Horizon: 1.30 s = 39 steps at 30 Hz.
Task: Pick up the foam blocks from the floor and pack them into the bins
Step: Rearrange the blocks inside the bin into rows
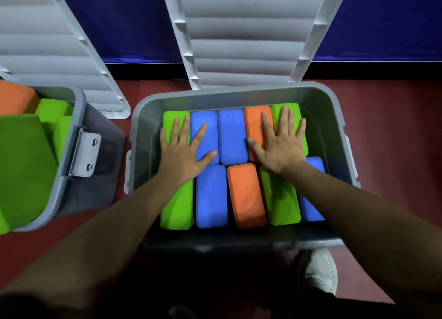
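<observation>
Left hand (183, 155) and right hand (281, 149), grip released, press the blocks (230, 137) level in the bin (239, 91); next, perhaps, shutting the lid (248, 31); little floor shows.

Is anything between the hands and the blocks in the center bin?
Nothing visible. The left hand lies flat on a green block and a blue block, the right hand on an orange block and the corner green block.

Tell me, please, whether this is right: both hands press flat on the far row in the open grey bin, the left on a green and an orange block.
Not quite: the head view shows the left hand on a green foam block and a blue foam block, not orange. The rest holds: the right hand presses flat too, in the open grey bin.
</observation>
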Each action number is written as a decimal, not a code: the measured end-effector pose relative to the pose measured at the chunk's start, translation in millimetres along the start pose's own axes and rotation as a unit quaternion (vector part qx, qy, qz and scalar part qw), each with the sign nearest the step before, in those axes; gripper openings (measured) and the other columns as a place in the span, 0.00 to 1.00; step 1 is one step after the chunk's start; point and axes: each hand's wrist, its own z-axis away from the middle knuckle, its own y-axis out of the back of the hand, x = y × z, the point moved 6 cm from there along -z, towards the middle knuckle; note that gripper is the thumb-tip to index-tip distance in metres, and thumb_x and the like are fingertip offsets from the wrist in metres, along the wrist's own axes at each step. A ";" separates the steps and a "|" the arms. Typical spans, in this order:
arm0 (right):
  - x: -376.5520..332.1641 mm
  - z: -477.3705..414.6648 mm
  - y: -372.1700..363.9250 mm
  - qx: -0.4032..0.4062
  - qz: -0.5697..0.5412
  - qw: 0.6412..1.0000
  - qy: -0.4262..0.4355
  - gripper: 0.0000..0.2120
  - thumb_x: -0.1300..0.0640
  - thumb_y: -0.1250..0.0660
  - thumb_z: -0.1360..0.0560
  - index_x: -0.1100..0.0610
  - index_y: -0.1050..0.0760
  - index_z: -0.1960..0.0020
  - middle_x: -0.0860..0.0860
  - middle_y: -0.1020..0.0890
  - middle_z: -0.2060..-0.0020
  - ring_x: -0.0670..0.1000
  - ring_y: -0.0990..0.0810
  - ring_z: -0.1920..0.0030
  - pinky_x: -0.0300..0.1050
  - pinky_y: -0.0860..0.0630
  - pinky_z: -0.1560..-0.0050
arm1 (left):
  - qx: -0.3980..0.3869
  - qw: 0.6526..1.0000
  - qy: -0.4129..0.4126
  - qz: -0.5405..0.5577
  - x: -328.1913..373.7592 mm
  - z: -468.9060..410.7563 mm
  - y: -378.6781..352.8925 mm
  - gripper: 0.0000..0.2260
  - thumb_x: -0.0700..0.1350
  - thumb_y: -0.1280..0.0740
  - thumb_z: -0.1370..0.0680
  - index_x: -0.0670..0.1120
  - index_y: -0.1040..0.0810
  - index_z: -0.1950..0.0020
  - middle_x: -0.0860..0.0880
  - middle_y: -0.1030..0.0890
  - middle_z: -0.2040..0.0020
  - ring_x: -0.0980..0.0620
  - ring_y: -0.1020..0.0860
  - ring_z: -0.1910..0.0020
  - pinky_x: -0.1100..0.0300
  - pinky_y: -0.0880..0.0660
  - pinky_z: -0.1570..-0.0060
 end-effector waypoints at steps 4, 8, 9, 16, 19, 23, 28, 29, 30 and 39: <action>10.7 37.2 2.3 0.028 -0.067 0.996 0.054 0.36 0.30 0.56 0.23 0.44 0.50 0.19 0.59 0.57 0.20 0.58 0.61 0.20 0.66 0.63 0.24 | 0.015 0.996 -0.075 0.039 41.8 19.5 16.8 0.36 0.66 0.46 0.25 0.49 0.41 0.21 0.42 0.46 0.20 0.40 0.50 0.21 0.34 0.49 0.27; 35.4 82.3 -16.4 0.038 -0.001 0.999 0.027 0.32 0.34 0.55 0.20 0.46 0.50 0.19 0.58 0.55 0.20 0.58 0.58 0.20 0.72 0.57 0.26 | -0.044 0.981 -0.165 0.089 90.9 36.4 5.8 0.45 0.75 0.46 0.32 0.54 0.47 0.19 0.50 0.53 0.19 0.50 0.57 0.20 0.40 0.56 0.24; 38.4 84.1 -19.3 0.034 0.005 0.999 0.021 0.32 0.34 0.55 0.19 0.46 0.51 0.19 0.58 0.56 0.20 0.58 0.58 0.20 0.72 0.57 0.26 | -0.059 0.982 -0.158 0.084 93.3 34.3 2.4 0.47 0.77 0.48 0.33 0.55 0.50 0.19 0.51 0.56 0.19 0.51 0.58 0.20 0.40 0.58 0.24; 38.9 81.9 -26.0 0.033 -0.017 0.998 0.045 0.31 0.35 0.53 0.20 0.42 0.50 0.19 0.56 0.56 0.19 0.57 0.58 0.20 0.69 0.58 0.25 | -0.169 0.964 -0.203 0.028 83.3 13.0 3.6 0.55 0.73 0.34 0.34 0.52 0.62 0.20 0.52 0.66 0.21 0.52 0.64 0.22 0.42 0.60 0.24; 42.4 81.0 -17.4 0.024 -0.074 0.995 0.061 0.32 0.35 0.54 0.20 0.45 0.51 0.19 0.53 0.56 0.19 0.54 0.60 0.20 0.65 0.61 0.24 | -0.193 0.964 -0.184 0.018 96.4 13.3 13.3 0.55 0.70 0.31 0.34 0.47 0.56 0.19 0.46 0.60 0.19 0.46 0.59 0.20 0.42 0.58 0.24; 62.2 83.0 -7.4 0.060 -0.174 0.983 0.014 0.29 0.45 0.52 0.17 0.56 0.48 0.19 0.53 0.50 0.19 0.51 0.55 0.20 0.59 0.56 0.21 | 0.041 0.976 -0.152 0.149 132.8 9.6 45.3 0.36 0.67 0.44 0.29 0.44 0.29 0.29 0.42 0.30 0.29 0.41 0.31 0.30 0.46 0.39 0.31; 60.4 85.0 -16.4 0.065 -0.211 0.975 -0.002 0.28 0.57 0.46 0.17 0.62 0.49 0.20 0.57 0.50 0.20 0.54 0.53 0.20 0.55 0.55 0.21 | -0.050 0.980 -0.173 0.088 159.9 7.5 7.4 0.45 0.74 0.42 0.29 0.54 0.53 0.19 0.47 0.58 0.19 0.49 0.60 0.21 0.42 0.60 0.24; 60.1 85.6 -15.4 0.060 -0.235 0.970 0.013 0.28 0.60 0.44 0.18 0.62 0.49 0.20 0.57 0.51 0.20 0.54 0.53 0.20 0.54 0.54 0.21 | -0.046 0.979 -0.175 0.093 156.1 7.4 5.8 0.47 0.73 0.40 0.29 0.51 0.55 0.19 0.47 0.58 0.19 0.49 0.60 0.21 0.43 0.60 0.24; 60.1 86.6 -14.5 0.054 -0.261 0.964 0.024 0.29 0.62 0.42 0.18 0.62 0.48 0.20 0.56 0.51 0.20 0.54 0.54 0.20 0.54 0.53 0.21 | -0.048 0.977 -0.183 0.099 152.6 6.0 4.9 0.50 0.73 0.39 0.30 0.48 0.56 0.19 0.48 0.58 0.19 0.50 0.60 0.21 0.44 0.59 0.23; 53.6 86.5 -21.2 0.050 -0.179 0.982 0.031 0.37 0.67 0.40 0.26 0.64 0.49 0.20 0.57 0.52 0.20 0.58 0.58 0.20 0.58 0.55 0.21 | -0.106 0.967 -0.223 0.058 153.6 -3.0 -2.0 0.51 0.73 0.41 0.29 0.47 0.65 0.21 0.51 0.67 0.21 0.53 0.68 0.23 0.47 0.66 0.26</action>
